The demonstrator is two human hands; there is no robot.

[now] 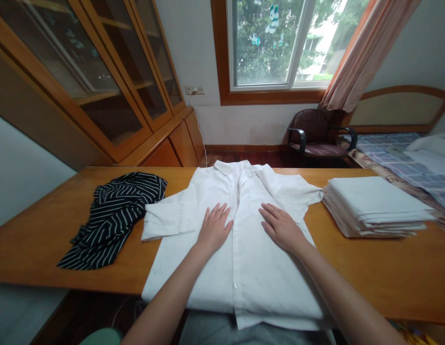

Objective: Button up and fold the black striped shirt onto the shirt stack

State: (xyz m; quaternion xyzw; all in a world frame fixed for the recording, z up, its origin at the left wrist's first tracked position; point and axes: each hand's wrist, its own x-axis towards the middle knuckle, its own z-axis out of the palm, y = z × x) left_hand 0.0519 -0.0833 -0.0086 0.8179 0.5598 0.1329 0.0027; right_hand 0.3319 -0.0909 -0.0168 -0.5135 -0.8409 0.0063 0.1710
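Note:
A white button-up shirt (244, 258) lies front side up on the wooden table, its collar toward the far edge and its hem hanging over the near edge. My left hand (215, 227) rests flat on the shirt's left front, beside the button strip, with fingers spread. On the other side of the strip, my right hand (279, 225) lies flat near the chest, fingers stretched out. Neither hand grips the cloth. The left sleeve extends out over the table; the right one is bunched toward the shoulder.
A black garment with white stripes (118, 215) lies crumpled at the left of the table (31, 230). Folded white cloths (376, 203) are stacked at the right. Beyond stand a glass-door cabinet (110, 72), an office chair (317, 134) and a bed (416, 163).

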